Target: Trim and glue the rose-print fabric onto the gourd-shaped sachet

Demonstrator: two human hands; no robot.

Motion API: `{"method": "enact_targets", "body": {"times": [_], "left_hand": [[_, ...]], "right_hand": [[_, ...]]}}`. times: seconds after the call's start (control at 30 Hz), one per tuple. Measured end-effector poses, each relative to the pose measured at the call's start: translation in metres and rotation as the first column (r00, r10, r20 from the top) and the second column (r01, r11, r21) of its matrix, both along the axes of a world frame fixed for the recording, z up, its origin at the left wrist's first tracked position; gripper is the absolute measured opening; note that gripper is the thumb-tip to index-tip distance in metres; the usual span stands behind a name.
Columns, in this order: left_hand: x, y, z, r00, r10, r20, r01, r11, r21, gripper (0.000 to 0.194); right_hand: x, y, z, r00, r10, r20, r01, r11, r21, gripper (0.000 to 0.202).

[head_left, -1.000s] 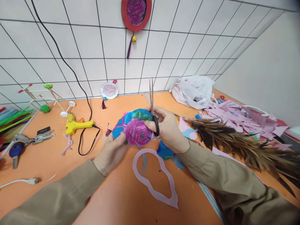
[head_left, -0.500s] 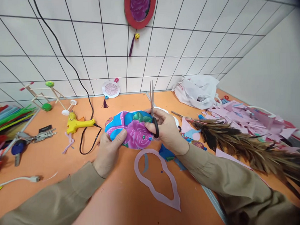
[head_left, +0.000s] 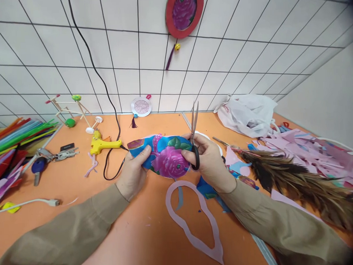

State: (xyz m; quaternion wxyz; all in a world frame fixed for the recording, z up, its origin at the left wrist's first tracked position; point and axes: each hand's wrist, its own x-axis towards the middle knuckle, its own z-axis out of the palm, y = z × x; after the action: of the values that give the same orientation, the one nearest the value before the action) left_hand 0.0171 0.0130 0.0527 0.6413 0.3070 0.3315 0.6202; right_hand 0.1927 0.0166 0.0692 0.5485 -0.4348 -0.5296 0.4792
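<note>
My left hand (head_left: 133, 172) pinches the left end of a blue cloth piece (head_left: 173, 163) printed with a purple-pink flower and green leaves, thumb on top. At its right end my right hand (head_left: 213, 158) grips the cloth between thumb and fingers. The same hand holds black-handled scissors (head_left: 194, 124), blades parted slightly and pointing up, away from the cloth. Below lies a pale pink ring-shaped offcut (head_left: 169, 204) with a pointed end. Blue printed scraps (head_left: 207, 188) rest partly under my right wrist.
A yellow glue gun (head_left: 107, 144), keys (head_left: 40, 165) and coloured strips (head_left: 23, 134) lie left. On the right are a white plastic bag (head_left: 245, 114), pink scraps (head_left: 301, 143) and brown feathers (head_left: 282, 171). A round ornament (head_left: 141, 106) leans on the tiled wall.
The view has shifted, so most things appear farther right. The cloth's left end is tilted differently, showing a reddish-gold patch. Both hands keep their hold, and the scissors stay upright.
</note>
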Motion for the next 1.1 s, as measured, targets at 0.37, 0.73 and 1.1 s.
{"method": "enact_targets", "body": {"times": [0.37,0.73,1.1], "left_hand": [[-0.003,0.001,-0.005,0.993,-0.116,0.002,0.115,0.993,0.018,0.035],[-0.001,-0.001,-0.017,0.978,-0.178,-0.11,0.191,0.974,0.12,0.042],[0.001,-0.005,-0.021,0.976,-0.178,-0.123,0.19,0.977,0.097,0.029]], "right_hand": [[0.0,0.004,-0.006,0.999,0.006,-0.037,-0.007,1.0,-0.014,0.032],[0.001,0.003,-0.003,1.0,0.007,0.006,-0.007,0.999,0.035,0.031],[0.0,0.006,-0.005,1.0,0.002,-0.022,-0.001,1.0,0.03,0.032]]}}
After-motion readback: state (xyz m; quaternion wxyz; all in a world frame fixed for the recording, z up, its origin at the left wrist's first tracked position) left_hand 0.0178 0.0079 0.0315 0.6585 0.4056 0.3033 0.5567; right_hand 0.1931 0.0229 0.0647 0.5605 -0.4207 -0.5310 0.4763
